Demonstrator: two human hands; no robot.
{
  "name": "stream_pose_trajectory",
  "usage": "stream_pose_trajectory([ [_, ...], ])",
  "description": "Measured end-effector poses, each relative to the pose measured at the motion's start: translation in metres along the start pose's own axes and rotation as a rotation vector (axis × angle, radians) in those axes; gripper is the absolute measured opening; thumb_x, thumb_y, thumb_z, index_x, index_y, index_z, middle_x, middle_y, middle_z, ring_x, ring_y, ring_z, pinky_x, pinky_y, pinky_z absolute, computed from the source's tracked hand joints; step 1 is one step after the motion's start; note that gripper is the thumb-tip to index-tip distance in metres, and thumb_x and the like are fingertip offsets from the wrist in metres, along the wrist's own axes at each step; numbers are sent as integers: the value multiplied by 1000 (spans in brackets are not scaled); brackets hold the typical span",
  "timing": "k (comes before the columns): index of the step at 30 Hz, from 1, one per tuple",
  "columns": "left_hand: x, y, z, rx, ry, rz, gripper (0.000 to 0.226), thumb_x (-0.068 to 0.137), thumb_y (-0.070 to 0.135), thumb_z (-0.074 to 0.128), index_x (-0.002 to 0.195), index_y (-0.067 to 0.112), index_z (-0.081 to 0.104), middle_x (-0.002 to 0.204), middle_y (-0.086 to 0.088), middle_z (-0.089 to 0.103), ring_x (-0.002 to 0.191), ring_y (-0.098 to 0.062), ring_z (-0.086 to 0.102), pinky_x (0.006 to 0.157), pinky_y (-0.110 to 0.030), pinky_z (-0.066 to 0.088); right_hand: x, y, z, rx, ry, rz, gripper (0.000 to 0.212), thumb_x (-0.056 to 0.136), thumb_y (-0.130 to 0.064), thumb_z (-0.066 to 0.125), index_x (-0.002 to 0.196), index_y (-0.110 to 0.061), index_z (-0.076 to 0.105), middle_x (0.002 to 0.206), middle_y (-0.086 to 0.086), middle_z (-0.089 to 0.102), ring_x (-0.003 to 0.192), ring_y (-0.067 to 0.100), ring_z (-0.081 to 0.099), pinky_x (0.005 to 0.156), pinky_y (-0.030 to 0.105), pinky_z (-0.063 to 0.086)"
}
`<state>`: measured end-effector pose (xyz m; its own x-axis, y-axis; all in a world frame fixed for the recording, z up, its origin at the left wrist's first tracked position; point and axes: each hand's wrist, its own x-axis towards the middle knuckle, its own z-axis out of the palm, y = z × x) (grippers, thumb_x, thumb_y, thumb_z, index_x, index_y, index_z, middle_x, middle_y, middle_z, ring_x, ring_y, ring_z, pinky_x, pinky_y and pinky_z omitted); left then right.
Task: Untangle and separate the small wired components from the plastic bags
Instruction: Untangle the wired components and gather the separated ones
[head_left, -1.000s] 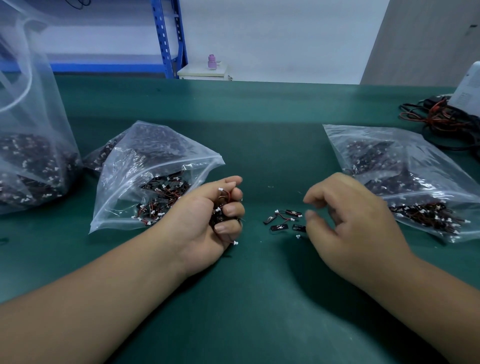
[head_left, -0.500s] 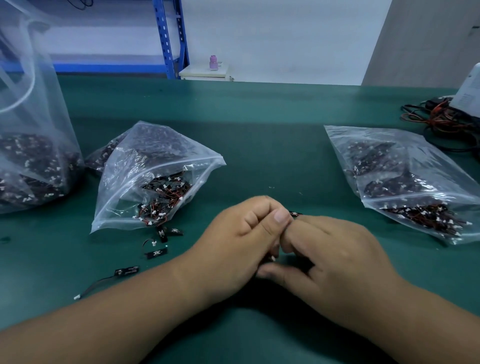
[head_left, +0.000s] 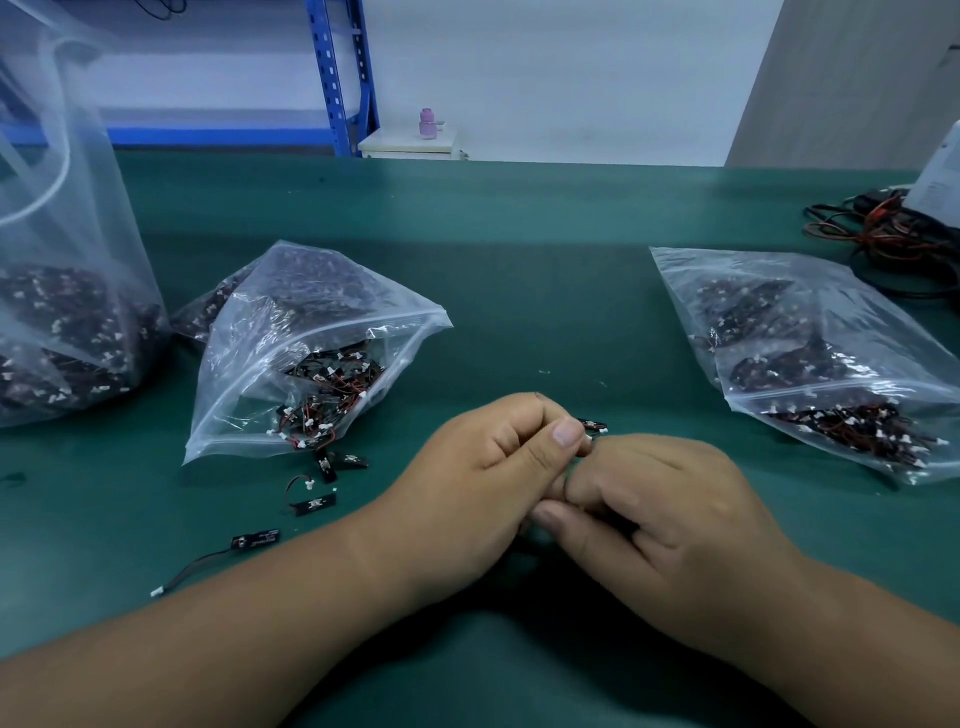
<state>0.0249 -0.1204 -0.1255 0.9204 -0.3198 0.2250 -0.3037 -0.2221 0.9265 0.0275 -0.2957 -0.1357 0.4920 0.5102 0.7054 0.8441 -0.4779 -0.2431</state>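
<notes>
Right now both hands sit together near me, at the middle of the green mat (head_left: 519, 270). My left hand (head_left: 493, 467) has its fingers curled, thumb pressed vs. the index, pinching a wired component (head_left: 593, 426); its black end w/ a white plug pokes out just past the thumb tip. My right hand (head_left: 660, 509) touches the left one, fingers curled in, thumb stretched under. Its fingertips are hidden, so I can't tell if it grips anything.

To the left, near my forearm, one loose component (head_left: 254, 541) lies flat w/ its thin wire trailing toward me. A bit farther sits another loose piece (head_left: 314, 503), then a few spilled pieces (head_left: 343, 461) just at the mouth of the mid-left bag (head_left: 291, 332). That bag is clear plastic, open toward me, w/ a tangle of black, red and white parts inside.

On the right, well apart from my hands, the right bag (head_left: 810, 353) lies flat, also full of parts. At far left a big bag (head_left: 67, 270) stands upright, approx. a third filled.

Farther right there's a cable tangle (head_left: 883, 234) beside a white device (head_left: 940, 182). Beyond the mat: blue rack (head_left: 337, 78), and a pink bottle (head_left: 427, 123) on a small white stand (head_left: 410, 144).
</notes>
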Motion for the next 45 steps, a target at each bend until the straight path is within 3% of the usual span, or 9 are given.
stream_pose_trajectory([
  [2, 1, 0, 1, -21, 3, -21, 24, 91, 39, 54, 87, 18, 66, 82, -7, 66, 73, -16, 57, 72, -37, 51, 0, 1, 0, 29, 28, -8, 37, 96, -31, 60, 65, -10, 58, 62, -2, 48, 56, 19, 42, 52, 34, 39],
  [8, 3, -2, -1, -163, 3, -94, 17, 85, 32, 61, 84, 15, 65, 65, -3, 56, 53, -9, 43, 51, -19, 38, 0, 1, -5, 32, 102, -13, 37, 98, -31, 58, 67, -10, 61, 62, -1, 51, 57, 16, 44, 54, 31, 39],
  [12, 2, 0, -1, -204, -8, -104, 11, 91, 25, 63, 82, 19, 64, 58, 10, 54, 47, -2, 46, 46, -14, 36, 2, 4, -5, 20, 195, 108, 34, 95, -32, 59, 69, -10, 62, 64, -5, 54, 59, 7, 46, 59, 16, 37],
  [17, 2, 0, -1, -137, -8, -102, 14, 86, 37, 59, 77, 27, 63, 55, 8, 54, 47, -8, 42, 49, -20, 36, 5, 11, -4, 99, 287, 283, 31, 93, -37, 59, 70, -17, 58, 62, -3, 53, 60, 9, 49, 56, 13, 35],
  [22, 2, -1, -1, -92, -12, -86, 7, 82, 34, 62, 77, 29, 63, 57, 13, 53, 49, -4, 42, 50, -14, 35, 9, 26, -2, 308, 362, 556, 34, 89, -49, 59, 72, -20, 54, 61, 1, 51, 55, 9, 42, 54, 26, 37],
  [26, 2, -2, -1, -76, -8, -92, 7, 83, 32, 64, 77, 29, 64, 57, 14, 52, 50, -4, 41, 50, -15, 35, 10, 36, -6, 348, 389, 641, 35, 89, -49, 59, 72, -18, 53, 63, 9, 51, 58, 16, 42, 56, 36, 35],
  [32, 9, 1, -9, -393, 98, -252, 14, 96, 13, 58, 83, 16, 61, 60, 0, 53, 42, -9, 37, 37, -15, 25, 10, 35, -3, 276, 312, 542, 32, 90, -38, 62, 67, -17, 53, 62, 0, 50, 58, 8, 45, 56, 23, 38],
  [37, 17, -1, -18, -702, 230, -383, 9, 96, 13, 53, 88, 15, 58, 62, 1, 50, 43, -7, 34, 35, -13, 19, 8, 36, 0, 75, 136, 355, 30, 89, -31, 66, 66, -15, 55, 80, -3, 53, 81, 15, 55, 72, 28, 43],
  [45, 22, -4, -28, -961, 280, -496, 6, 94, 20, 57, 90, 16, 58, 62, 4, 47, 43, -6, 35, 31, -15, 20, 9, 31, 2, -15, -98, 535, 29, 81, -50, 61, 65, -26, 54, 91, -15, 53, 89, 6, 54, 86, 43, 46],
])
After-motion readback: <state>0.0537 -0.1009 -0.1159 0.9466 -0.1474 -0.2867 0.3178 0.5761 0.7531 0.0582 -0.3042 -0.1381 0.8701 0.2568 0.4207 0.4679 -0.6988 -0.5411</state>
